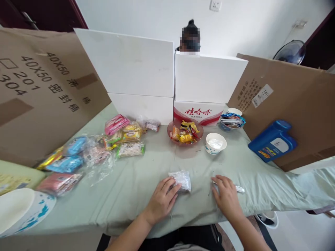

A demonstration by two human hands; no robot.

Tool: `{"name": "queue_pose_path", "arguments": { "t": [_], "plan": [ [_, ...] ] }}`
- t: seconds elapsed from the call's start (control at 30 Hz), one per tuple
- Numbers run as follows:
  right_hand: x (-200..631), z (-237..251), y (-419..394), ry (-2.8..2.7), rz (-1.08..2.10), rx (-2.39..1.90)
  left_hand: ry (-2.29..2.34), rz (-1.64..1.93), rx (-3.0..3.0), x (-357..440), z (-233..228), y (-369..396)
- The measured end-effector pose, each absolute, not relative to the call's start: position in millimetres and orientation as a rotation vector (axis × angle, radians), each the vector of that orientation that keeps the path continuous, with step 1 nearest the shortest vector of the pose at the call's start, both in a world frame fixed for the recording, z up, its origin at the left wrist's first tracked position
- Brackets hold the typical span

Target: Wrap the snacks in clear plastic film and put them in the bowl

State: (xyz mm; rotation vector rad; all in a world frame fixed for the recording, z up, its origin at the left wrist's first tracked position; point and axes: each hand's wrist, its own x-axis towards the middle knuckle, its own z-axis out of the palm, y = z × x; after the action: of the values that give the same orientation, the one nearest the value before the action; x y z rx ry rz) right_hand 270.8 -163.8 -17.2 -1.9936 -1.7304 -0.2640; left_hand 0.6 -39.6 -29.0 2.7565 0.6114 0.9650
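A: What's nearest on your feed?

B: I see 2 hands resting on the pale green cloth (pixel 136 195) at the near edge of the table. The left hand (pixel 161 199) lies palm down, fingers loosely curled, their tips touching the near left side of a small clear plastic packet (pixel 181 180). It touches the packet but does not enclose it.

A: And the right?

B: The right hand (pixel 226 195) is flat, fingers slightly spread, lying over a thin white object (pixel 239 189) whose end sticks out to the right. I cannot tell what that object is, or whether the hand grips it.

A: Where does the packet sit?

B: Near the middle of the table's front edge, between the 2 hands, closer to the left one.

A: Farther out?

B: At the near left, a white plate with blue marks (pixel 23 212). Beyond it, a spread of wrapped snacks (pixel 91 150) in clear bags. Mid-table, a reddish glass bowl of wrapped sweets (pixel 185 134), with a white bowl (pixel 215 143) just to its right. A blue jug (pixel 272 143) leans against cardboard at the right. At the far side stand white foam boards (pixel 131 66) and a red-and-white carton (pixel 200 113); a person is partly visible behind them.
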Motion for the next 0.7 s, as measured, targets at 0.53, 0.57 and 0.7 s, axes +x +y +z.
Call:
{"name": "queue_pose_path", "arguments": {
  "t": [0.53,0.57,0.7],
  "plan": [
    [204,26,-98,-2.247,0.001,-1.866,0.658,1.090,2.578,2,-34,-41],
    [218,21,-104,-2.218,0.015,-1.886,0.650,1.109,2.545,2,-35,-42],
    [299,-7,-146,-2.000,-0.032,-2.027,0.700,1.134,2.419,1,-39,-42]
  ]
}}
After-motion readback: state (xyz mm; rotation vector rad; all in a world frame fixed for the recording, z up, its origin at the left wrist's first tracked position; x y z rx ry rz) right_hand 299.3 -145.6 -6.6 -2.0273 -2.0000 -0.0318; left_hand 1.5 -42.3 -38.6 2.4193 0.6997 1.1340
